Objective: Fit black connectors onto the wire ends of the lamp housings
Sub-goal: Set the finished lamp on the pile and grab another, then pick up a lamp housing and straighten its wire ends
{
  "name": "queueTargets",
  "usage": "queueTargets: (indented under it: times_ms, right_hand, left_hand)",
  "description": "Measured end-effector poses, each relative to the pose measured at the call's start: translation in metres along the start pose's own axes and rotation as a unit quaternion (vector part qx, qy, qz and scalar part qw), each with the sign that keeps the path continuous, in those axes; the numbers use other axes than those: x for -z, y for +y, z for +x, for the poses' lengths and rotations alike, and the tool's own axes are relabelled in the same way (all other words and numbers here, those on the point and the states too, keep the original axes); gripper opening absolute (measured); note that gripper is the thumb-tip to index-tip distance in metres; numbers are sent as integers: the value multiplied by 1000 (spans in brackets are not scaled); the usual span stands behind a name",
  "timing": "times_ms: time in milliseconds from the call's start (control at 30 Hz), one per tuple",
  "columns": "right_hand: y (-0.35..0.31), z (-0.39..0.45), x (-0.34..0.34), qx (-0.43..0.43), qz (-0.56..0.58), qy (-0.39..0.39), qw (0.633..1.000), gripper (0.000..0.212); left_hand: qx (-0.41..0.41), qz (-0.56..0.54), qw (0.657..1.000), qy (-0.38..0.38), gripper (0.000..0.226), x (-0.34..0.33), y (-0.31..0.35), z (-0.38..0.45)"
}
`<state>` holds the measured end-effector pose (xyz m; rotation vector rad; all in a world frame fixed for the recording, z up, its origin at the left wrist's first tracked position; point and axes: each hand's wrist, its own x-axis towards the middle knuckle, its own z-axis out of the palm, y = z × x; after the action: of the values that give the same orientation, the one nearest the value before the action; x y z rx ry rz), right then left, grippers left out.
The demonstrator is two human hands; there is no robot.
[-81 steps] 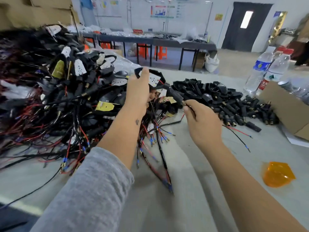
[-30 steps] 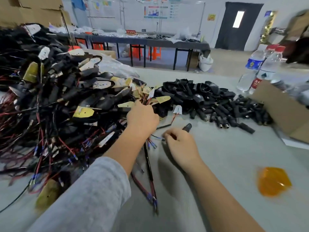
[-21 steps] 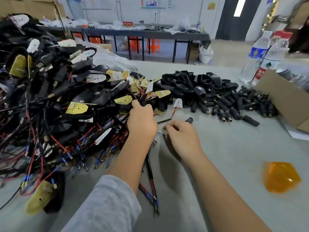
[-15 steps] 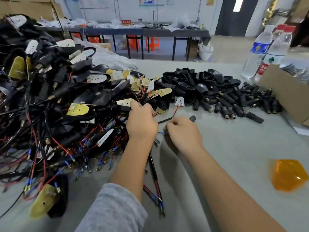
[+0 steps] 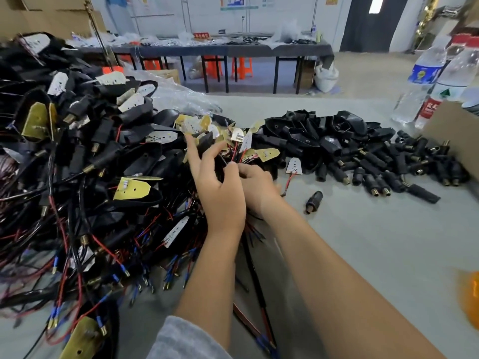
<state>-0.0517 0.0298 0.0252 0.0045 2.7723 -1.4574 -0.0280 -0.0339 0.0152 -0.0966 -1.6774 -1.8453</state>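
grey table (image 5: pixel 363 242): black connector (image 5: pixel 314 202) lies loose.

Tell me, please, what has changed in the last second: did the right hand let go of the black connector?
Yes. The black connector now lies alone on the table, released. The right hand moved left and forward to the wire bundle, meeting the left hand, whose index finger is now extended. The pile of loose connectors and the water bottles stayed as they were.

Both hands at wire pile (image 5: pixel 77 190) edge; lone black connector (image 5: pixel 314 202) beside right hand (image 5: pixel 255 187).
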Motion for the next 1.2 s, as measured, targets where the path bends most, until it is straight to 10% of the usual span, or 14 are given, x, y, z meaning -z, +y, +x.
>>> queueTargets:
  times_ms: [333,833,1200]
  right_hand:
    - [9,-2,-1,19,38,31,999,17]
    - [21,-33,57,51,-74,161,983,20]
    - [47,-33,99,8,155,301,941,29]
  left_hand:
    - [89,-46,992,82,30,5,3,7]
    - [127,55,990,13,31,7,-2,8]
    - [111,107,987,-35,30,4,-6,6]
